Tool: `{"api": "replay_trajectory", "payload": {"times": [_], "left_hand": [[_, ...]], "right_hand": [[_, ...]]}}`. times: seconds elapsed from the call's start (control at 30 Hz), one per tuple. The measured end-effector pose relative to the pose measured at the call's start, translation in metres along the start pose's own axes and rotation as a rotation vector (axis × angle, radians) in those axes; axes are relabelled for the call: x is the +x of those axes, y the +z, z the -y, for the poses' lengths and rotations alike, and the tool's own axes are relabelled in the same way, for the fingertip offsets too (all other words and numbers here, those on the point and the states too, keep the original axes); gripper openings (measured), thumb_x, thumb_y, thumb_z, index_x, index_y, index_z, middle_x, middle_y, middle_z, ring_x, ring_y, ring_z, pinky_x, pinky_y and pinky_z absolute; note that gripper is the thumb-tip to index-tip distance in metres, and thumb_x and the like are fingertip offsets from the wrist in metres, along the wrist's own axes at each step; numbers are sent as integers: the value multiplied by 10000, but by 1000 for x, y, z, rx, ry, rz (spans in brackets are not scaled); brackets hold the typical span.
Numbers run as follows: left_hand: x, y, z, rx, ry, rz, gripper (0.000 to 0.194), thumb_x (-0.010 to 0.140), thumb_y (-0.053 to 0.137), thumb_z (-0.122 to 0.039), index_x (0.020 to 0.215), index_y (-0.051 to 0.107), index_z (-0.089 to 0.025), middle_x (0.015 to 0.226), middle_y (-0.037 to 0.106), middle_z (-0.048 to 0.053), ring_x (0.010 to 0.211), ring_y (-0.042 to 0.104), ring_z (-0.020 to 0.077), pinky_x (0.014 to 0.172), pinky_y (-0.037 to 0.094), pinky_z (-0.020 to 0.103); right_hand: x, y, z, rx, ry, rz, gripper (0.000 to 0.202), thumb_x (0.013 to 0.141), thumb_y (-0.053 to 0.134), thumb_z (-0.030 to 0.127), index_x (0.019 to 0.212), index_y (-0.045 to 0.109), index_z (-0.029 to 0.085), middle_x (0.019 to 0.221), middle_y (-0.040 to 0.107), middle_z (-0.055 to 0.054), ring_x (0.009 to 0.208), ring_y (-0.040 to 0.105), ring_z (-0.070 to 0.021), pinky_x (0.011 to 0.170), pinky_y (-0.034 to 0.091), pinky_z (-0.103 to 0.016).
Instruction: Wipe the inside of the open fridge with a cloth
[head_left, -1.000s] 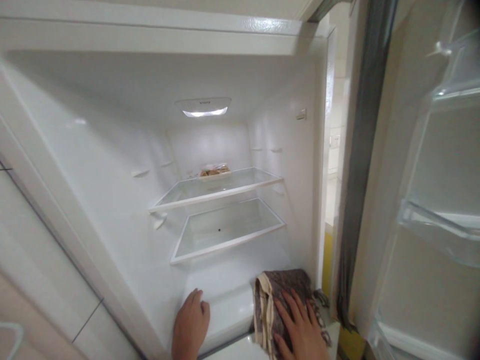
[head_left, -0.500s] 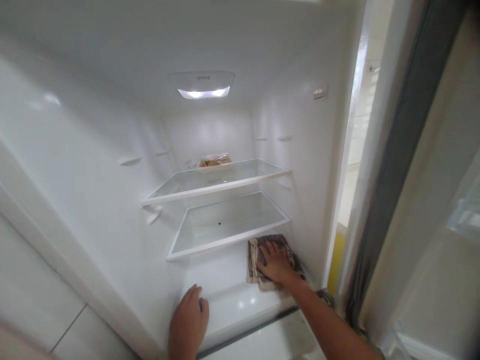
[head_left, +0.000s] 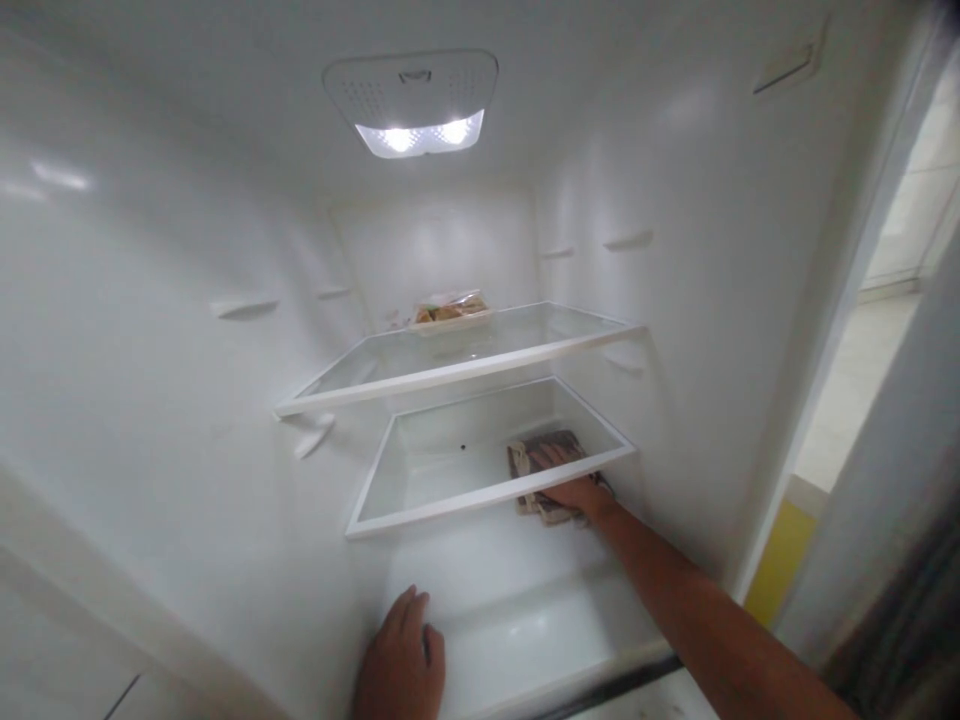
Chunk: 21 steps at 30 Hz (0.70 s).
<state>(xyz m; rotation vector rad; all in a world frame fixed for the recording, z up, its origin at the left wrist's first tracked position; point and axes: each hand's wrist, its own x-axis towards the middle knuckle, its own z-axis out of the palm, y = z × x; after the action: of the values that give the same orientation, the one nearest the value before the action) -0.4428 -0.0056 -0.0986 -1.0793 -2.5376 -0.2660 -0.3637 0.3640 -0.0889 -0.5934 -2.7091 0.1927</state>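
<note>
My right hand [head_left: 576,492] reaches under the lower glass shelf [head_left: 435,515] and holds a folded brown-and-beige cloth [head_left: 551,513] against the white fridge floor near the right wall. Its fingers lie over the cloth and show through the glass. At the lower left, my left hand [head_left: 403,655] is by the left side of the fridge floor, holding nothing. Its fingers point forward with the thumb a little apart. Whether it touches the wall or floor I cannot tell.
An upper glass shelf [head_left: 465,372] carries a clear-wrapped pack of brownish food [head_left: 451,308] at the back. A lit lamp [head_left: 420,130] is overhead. Support ledges [head_left: 244,310] stick out from the side walls. The fridge's front edge [head_left: 622,680] lies below my right forearm.
My right hand has slid the cloth deeper, from in front of the lower shelf to beneath it. The view has moved closer into the fridge. My left hand keeps nearly the same pose.
</note>
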Motion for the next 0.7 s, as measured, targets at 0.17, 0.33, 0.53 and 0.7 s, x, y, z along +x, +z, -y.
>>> {"api": "replay_trajectory", "payload": {"times": [0.17,0.33,0.53,0.7], "left_hand": [[-3,13,10,30,43,-15,458,898,342,-199,1168,705,-128,1243,711,131,1152,677,219,999,564,364],[-5,19,13,53,35,16,462,893,352,-207,1181,708,-148,1268,703,116,1178,664,220,1015,552,368],[-4,3,1,18,-33,58,475,893,345,-179,1218,688,-128,1314,676,128,1219,638,229,1067,518,396],[-1,-15,-8,-17,-57,66,465,910,337,-168,1223,676,-111,1320,671,131,1236,626,220,1097,494,395]], "right_hand": [[37,14,-16,14,14,-16,536,935,497,470,1390,560,193,1475,517,-147,1373,426,-306,1153,302,-455],[50,20,-19,23,36,-25,492,905,550,444,1319,616,188,1421,558,-152,1323,467,-320,1131,328,-465],[23,7,-1,19,39,-38,500,944,476,405,1360,577,147,1447,539,-169,1350,450,-316,1164,294,-459],[-18,-14,24,45,109,-20,495,927,484,416,1334,602,161,1421,564,-174,1340,472,-316,1156,298,-451]]}}
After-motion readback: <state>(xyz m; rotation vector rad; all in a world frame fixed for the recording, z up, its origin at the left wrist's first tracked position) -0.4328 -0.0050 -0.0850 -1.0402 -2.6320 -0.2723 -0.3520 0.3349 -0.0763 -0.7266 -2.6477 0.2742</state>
